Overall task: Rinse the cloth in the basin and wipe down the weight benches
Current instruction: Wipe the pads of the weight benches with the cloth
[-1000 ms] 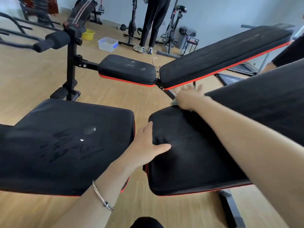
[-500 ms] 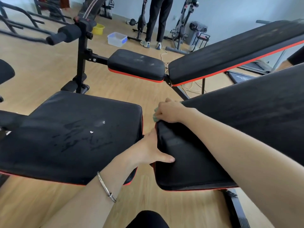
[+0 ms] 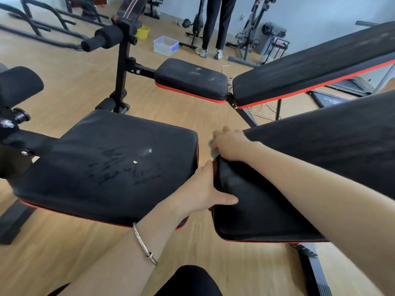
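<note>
Over the last second the right hand (image 3: 232, 145) has drawn back along the near bench's backrest pad (image 3: 267, 210) to its far left corner. Its fingers are now bunched around the green cloth (image 3: 213, 151), which peeks out at the gap between the pads. The left hand (image 3: 203, 189) has stayed clamped on that pad's left edge, thumb on top and fingers tucked into the gap.

Wiping looks to be mid-way. To the left, the seat pad (image 3: 106, 167) bears smears and pale specks, and the far bench seat (image 3: 192, 80) and its inclined backrest (image 3: 310, 71) look dusty, so both probably remain to be done.

Farther off on the floor stand a clear plastic box (image 3: 165, 45) and a yellow basin (image 3: 142, 32). I cannot tell what either holds.
</note>
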